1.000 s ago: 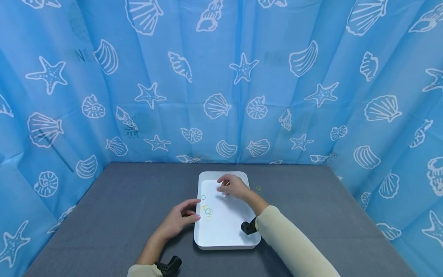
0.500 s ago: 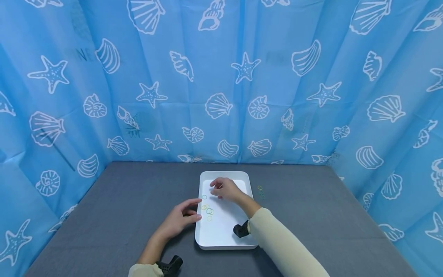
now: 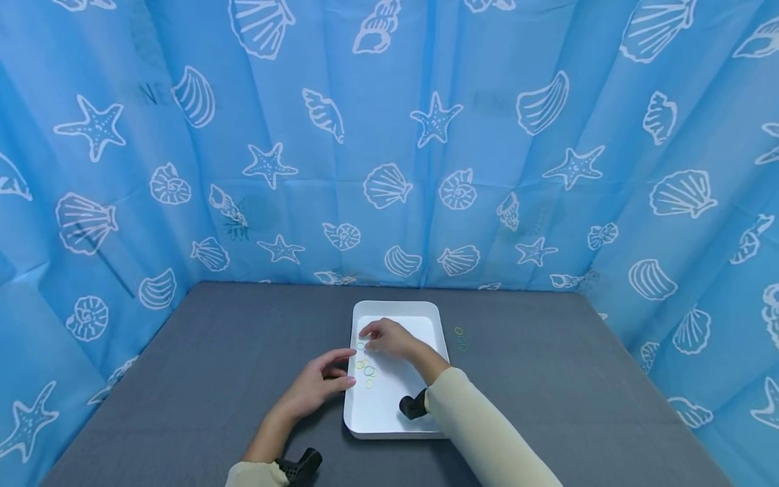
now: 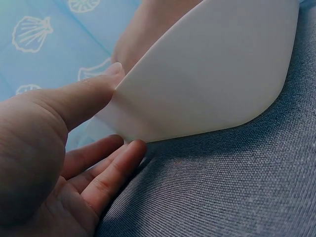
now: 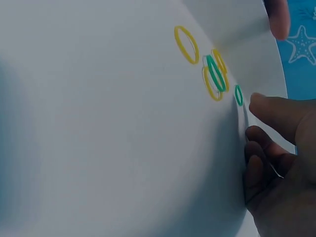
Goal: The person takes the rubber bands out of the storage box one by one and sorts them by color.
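Tray: the white tray [image 3: 398,416] lies flat on the grey cloth [image 3: 243,379], one long side at each hand's side. I take this central placing to be for easy reach by both hands.
Left hand: the left hand [image 3: 313,385] spreads wide against the tray's left wall, thumb at the rim and fingers low on the outside, presumably to steady it.
Right hand: the right hand [image 3: 394,339] hangs over the tray's far left part, fingers bent and only a narrow gap at the thumb. Whether it holds a loop I cannot tell — the fingers hide it.
Loops in tray: a lone green loop [image 5: 236,93] sits just beside the right thumb; nearer the person lie an overlapping green-and-yellow cluster [image 5: 220,89] and a single yellow loop [image 5: 193,62]. All keep to the left wall, where I judge the flat floor leaves them easy to pinch.
Loops outside: a short row of loops [image 3: 462,331] rests on the cloth beyond the right wall, apart from the tray.
Writing: faint letters on the shell-print curtain [image 3: 402,135], which I read as "NE" — other smudges are illegible. I find no legible brand or label on the tray.
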`<act>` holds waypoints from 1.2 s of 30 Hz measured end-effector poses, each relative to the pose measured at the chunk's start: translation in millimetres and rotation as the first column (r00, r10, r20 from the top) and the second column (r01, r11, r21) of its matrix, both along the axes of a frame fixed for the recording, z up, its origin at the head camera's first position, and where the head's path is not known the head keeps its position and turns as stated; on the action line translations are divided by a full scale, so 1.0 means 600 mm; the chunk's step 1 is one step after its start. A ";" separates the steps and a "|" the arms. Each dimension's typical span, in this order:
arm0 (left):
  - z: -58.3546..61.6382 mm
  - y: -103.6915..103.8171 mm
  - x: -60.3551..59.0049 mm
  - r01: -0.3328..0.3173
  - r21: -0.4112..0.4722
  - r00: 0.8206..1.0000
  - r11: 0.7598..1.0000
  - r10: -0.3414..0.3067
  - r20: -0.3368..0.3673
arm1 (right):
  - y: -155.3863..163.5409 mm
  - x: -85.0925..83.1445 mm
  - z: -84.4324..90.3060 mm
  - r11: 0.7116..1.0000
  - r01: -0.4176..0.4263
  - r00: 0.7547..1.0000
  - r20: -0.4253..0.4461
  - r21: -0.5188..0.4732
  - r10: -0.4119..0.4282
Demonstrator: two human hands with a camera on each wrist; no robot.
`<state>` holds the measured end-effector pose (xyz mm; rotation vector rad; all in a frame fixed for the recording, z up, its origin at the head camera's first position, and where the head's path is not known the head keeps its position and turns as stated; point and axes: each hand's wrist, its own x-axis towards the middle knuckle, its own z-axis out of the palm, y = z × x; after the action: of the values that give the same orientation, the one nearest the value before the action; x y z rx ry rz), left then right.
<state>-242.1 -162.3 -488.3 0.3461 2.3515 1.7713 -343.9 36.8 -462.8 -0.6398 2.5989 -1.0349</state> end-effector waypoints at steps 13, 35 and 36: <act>-0.005 0.003 -0.001 0.005 -0.006 1.000 1.000 -0.005 -0.011 | -0.025 0.005 -0.006 0.987 0.105 0.994 0.006 0.124 -0.106; -0.003 0.002 -0.002 -0.013 -0.015 1.000 1.000 0.013 -0.006 | -0.022 0.019 0.000 0.989 0.115 0.993 -0.015 0.098 -0.114; -0.003 0.002 -0.002 -0.014 -0.016 1.000 1.000 0.014 -0.006 | -0.021 0.020 0.000 0.989 0.117 0.993 -0.013 0.092 -0.116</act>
<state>-243.1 -161.0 -489.9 0.3334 2.3769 1.7583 -332.2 24.0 -462.7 -0.4756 2.7009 -0.9392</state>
